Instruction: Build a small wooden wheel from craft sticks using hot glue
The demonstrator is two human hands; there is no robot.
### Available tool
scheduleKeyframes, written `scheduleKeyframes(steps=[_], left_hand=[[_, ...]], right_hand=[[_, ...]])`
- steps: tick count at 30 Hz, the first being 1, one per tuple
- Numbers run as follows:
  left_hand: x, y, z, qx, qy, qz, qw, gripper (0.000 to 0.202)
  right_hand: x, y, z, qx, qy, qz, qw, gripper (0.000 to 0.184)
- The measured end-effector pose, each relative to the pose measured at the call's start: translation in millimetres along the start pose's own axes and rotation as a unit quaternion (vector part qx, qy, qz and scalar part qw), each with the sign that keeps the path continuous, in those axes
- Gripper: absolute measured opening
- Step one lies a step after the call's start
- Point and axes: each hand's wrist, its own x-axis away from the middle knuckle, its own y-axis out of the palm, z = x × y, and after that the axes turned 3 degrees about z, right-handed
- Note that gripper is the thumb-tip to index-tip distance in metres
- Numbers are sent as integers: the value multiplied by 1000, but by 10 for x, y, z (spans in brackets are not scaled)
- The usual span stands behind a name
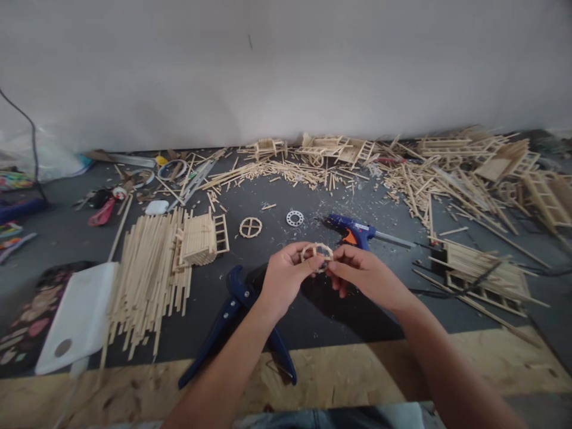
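Note:
Both of my hands meet over the middle of the dark mat, pinching a small round wooden wheel [317, 252] made of thin sticks. My left hand [283, 278] grips its left rim with thumb and fingers closed. My right hand [363, 274] pinches its right side. Just beyond the hands lies a blue glue gun [353, 229] with an orange trigger. A finished spoked wooden wheel [250, 227] and a white ring [294, 218] lie flat on the mat further back. Blue-handled cutters [236, 310] rest under my left forearm.
A pile of cut wooden sticks [147, 274] with a small slatted piece [199, 239] lies at left, next to a white board [78, 319]. Loose sticks and ladder-like frames [451, 173] crowd the back and right. A plywood edge [339, 372] runs along the front.

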Motion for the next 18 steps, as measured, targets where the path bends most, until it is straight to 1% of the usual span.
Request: scheduleKeyframes(steps=[6,10,18], left_hand=[[-4,2,-24,-9,13,11,1000,26],[1,6,-36,-2,10,23,1000,26],[5,10,-35,2,13,28,1000,25]], right_hand=[[-8,32,18,-16,-14,7,1000,20],[-6,52,19,-22,-15,16,1000,20],[-35,64,63,-46,-15,20,999,21]])
